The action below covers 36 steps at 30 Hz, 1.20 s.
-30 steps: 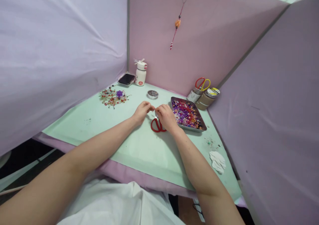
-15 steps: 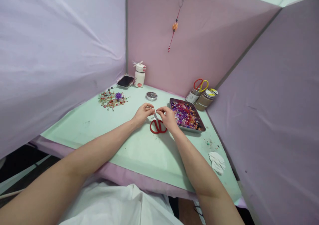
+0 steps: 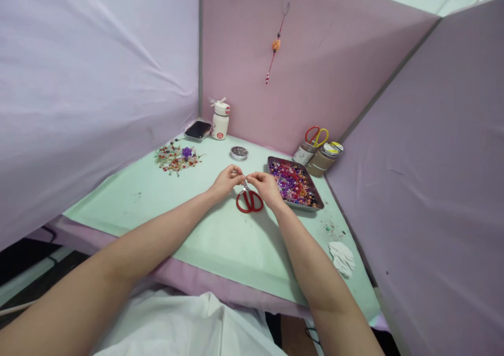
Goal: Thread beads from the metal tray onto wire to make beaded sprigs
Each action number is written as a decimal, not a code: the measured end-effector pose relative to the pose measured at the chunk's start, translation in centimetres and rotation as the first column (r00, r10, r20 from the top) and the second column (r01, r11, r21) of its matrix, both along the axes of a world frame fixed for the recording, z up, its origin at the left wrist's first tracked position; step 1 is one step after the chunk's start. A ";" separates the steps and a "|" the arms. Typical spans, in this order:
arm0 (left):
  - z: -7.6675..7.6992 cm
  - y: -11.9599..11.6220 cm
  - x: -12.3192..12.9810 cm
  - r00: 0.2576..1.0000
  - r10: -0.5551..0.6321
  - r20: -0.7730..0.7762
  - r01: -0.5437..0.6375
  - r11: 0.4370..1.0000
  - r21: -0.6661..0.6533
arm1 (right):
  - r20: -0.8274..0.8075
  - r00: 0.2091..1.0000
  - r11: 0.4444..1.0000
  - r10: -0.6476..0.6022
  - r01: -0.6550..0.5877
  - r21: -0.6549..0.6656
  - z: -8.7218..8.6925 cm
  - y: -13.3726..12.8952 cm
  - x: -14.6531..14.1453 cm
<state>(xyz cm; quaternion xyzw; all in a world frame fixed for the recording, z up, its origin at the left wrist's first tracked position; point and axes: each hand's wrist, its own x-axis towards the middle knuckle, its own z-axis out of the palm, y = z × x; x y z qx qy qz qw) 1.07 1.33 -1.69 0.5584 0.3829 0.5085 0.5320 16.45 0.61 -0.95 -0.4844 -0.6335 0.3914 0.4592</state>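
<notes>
My left hand (image 3: 228, 180) and my right hand (image 3: 264, 186) meet fingertip to fingertip above the table, each in a pinch. Whatever sits between the fingers is too small to make out. Just below them lies a pair of scissors (image 3: 249, 202) with red handles, its blades partly covered by my fingers. To the right of my right hand stands a metal tray (image 3: 303, 207) with purple, red and orange beads (image 3: 289, 181) and red cord in it. A round clear case (image 3: 239, 153) of small dark bits rests beyond my hands.
Strung bead pieces (image 3: 173, 159) with a purple bead cluster (image 3: 187, 153) lie at the left. A phone (image 3: 198, 129) and a white bottle (image 3: 220, 119) stand behind. Jars (image 3: 325, 159) and upright scissors (image 3: 317, 135) are back right; a white cloth (image 3: 342, 259) lies front right. A beaded cord (image 3: 276, 45) hangs on the wall.
The fingertips of my two hands have come closer together; my right fingers have shifted slightly left. The objects on the table stay where they were.
</notes>
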 end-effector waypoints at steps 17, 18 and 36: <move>0.0 0.0 -0.1 1.000 0.018 0.003 -0.018 1.000 0.021 | 0.113 0.990 0.988 -0.085 0.069 0.139 0.8 -0.5 -0.1; 0.1 0.0 -0.1 1.000 0.030 -0.010 -0.030 0.999 0.022 | 0.124 0.989 0.987 -0.087 0.068 0.146 0.8 -0.5 -0.2; 0.1 -0.1 -0.3 1.000 -0.009 -0.010 0.008 0.997 -0.080 | 0.014 0.998 0.991 -0.061 0.059 0.120 -0.5 0.4 -0.4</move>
